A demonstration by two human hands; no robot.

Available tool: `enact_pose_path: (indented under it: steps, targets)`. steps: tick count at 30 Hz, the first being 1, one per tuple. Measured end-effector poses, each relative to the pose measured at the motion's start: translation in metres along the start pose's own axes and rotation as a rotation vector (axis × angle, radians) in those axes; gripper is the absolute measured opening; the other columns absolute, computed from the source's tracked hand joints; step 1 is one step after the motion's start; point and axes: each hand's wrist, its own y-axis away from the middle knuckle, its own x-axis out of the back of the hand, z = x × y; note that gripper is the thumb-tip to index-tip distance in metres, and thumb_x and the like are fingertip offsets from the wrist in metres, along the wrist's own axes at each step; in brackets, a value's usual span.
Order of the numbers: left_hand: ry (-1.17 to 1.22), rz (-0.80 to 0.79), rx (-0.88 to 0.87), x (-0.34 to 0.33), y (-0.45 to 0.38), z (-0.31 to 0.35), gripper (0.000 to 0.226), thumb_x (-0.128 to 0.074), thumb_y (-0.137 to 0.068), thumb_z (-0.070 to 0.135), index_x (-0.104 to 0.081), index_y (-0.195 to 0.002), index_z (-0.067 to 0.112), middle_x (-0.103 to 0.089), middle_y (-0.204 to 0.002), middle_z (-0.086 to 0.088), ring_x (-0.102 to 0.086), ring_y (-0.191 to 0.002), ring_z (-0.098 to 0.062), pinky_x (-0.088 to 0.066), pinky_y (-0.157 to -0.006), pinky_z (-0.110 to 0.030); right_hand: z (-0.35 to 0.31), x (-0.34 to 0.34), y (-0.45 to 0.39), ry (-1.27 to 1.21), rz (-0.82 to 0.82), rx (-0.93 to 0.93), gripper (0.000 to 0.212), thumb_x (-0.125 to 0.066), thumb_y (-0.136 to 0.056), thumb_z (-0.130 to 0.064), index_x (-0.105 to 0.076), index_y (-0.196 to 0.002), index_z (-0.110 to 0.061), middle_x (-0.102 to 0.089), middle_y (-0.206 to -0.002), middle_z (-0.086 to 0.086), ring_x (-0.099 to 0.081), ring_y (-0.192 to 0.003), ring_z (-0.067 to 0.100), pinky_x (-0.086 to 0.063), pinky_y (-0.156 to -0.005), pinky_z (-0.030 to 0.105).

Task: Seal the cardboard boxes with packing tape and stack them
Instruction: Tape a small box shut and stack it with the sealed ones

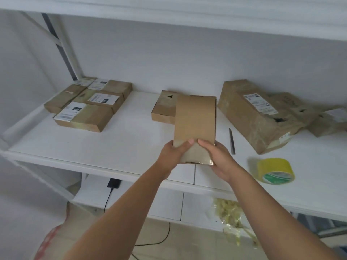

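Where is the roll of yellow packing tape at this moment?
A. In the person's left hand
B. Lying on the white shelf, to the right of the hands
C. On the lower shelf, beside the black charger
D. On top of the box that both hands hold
B: the roll of yellow packing tape lies on the white shelf, right of the right hand, and neither hand touches it.

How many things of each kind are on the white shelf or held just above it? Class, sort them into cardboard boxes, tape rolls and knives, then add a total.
Cardboard boxes: 8 (a group of 5 at back left, 1 held box, 1 small box behind it, 1 large crumpled box)
Tape rolls: 1
Knives: 1
Total: 10
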Motion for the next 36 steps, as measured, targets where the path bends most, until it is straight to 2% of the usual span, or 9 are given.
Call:
enact_pose_path:
  steps: [7,10,16,19,21,24,27,31,36]
  targets:
    - [-0.093,-0.022,-0.006,-0.007,-0.007,-0.001,0.050,-0.072,-0.084,0.054,-0.067,-0.119,0.018,-0.075,-0.110,0.003,-0.072,-0.100,-0.012,-0.058,-0.083,-0.027,0.001,0.003,-0.006,0.076,0.194,0.041,0.034,-0.078,-0.081,-0.038,-0.071,-0.105,-0.015,-0.077,-0.098,-0.001,-0.073,-0.094,0.018,-0.054,-0.096,0.045]
    - [-0.041,-0.051,0.024,-0.013,-0.008,0.005,0.057,-0.071,-0.084,0.058,-0.067,-0.121,0.015,-0.075,-0.113,-0.002,-0.072,-0.102,-0.017,-0.059,-0.090,-0.037,-0.003,0.011,-0.011,0.070,0.181,0.051,0.032,-0.077,-0.082,-0.037,-0.071,-0.104,-0.014,-0.077,-0.096,-0.002,-0.073,-0.092,0.016,-0.054,-0.095,0.043]
    - [-0.204,0.111,-0.014,-0.028,-0.016,0.014,0.053,-0.060,-0.092,0.058,-0.064,-0.123,0.015,-0.073,-0.109,0.003,-0.070,-0.100,-0.014,-0.055,-0.084,-0.026,-0.002,0.022,-0.025,0.020,0.103,0.046,0.037,-0.077,-0.082,-0.037,-0.071,-0.109,-0.013,-0.076,-0.100,0.000,-0.072,-0.095,0.017,-0.055,-0.094,0.042]
    - [-0.255,0.166,-0.045,-0.037,-0.018,0.014,0.061,-0.062,-0.092,0.055,-0.050,-0.138,0.017,-0.066,-0.119,0.003,-0.067,-0.103,-0.011,-0.054,-0.083,-0.024,-0.002,0.027,-0.030,0.026,0.134,0.051,0.038,-0.078,-0.080,-0.040,-0.069,-0.108,-0.016,-0.075,-0.099,-0.002,-0.072,-0.094,0.017,-0.056,-0.088,0.037]
    - [-0.397,0.276,-0.055,-0.044,-0.019,0.011,0.079,-0.063,-0.087,0.061,-0.032,-0.148,0.023,-0.050,-0.134,-0.003,-0.060,-0.114,-0.017,-0.053,-0.095,-0.035,-0.005,0.027,-0.032,0.180,0.237,0.084,0.044,-0.077,-0.078,-0.047,-0.062,-0.108,-0.019,-0.070,-0.099,-0.007,-0.068,-0.091,0.014,-0.055,-0.080,0.033]
    - [-0.425,0.234,-0.070,-0.059,-0.010,0.013,0.089,-0.064,-0.084,0.066,-0.019,-0.154,0.032,-0.032,-0.143,0.001,-0.050,-0.124,-0.017,-0.046,-0.105,-0.037,-0.012,0.019,-0.028,0.427,0.266,0.195,0.046,-0.064,-0.087,-0.053,-0.048,-0.113,-0.018,-0.060,-0.097,-0.010,-0.061,-0.084,0.009,-0.047,-0.063,0.023]
    - [-0.199,0.160,-0.081,-0.058,-0.002,0.020,0.094,-0.067,-0.079,0.066,-0.026,-0.152,0.023,-0.057,-0.131,0.008,-0.062,-0.111,-0.003,-0.050,-0.086,-0.017,-0.017,0.003,-0.018,0.267,-0.023,0.270,0.035,-0.030,-0.103,-0.048,-0.050,-0.111,-0.021,-0.059,-0.097,-0.016,-0.061,-0.079,-0.007,-0.044,-0.061,0.008]
    - [-0.091,0.128,-0.136,-0.034,0.005,0.030,0.063,-0.070,-0.085,0.052,-0.057,-0.131,0.012,-0.068,-0.121,-0.011,-0.066,-0.113,-0.032,-0.057,-0.089,-0.044,-0.005,-0.003,-0.021,0.072,-0.255,0.267,0.048,-0.020,-0.104,-0.052,-0.061,-0.114,-0.030,-0.065,-0.113,-0.009,-0.061,-0.101,-0.004,-0.045,-0.082,0.013]
    - [0.097,0.104,-0.074,-0.019,0.017,0.030,0.059,-0.055,-0.088,0.032,-0.050,-0.142,0.011,-0.062,-0.135,-0.016,-0.058,-0.124,-0.037,-0.045,-0.107,-0.056,-0.010,-0.008,-0.047,0.246,-0.041,0.256,0.053,-0.032,-0.098,-0.060,-0.055,-0.124,-0.020,-0.054,-0.110,-0.002,-0.055,-0.107,0.005,-0.044,-0.083,0.024]
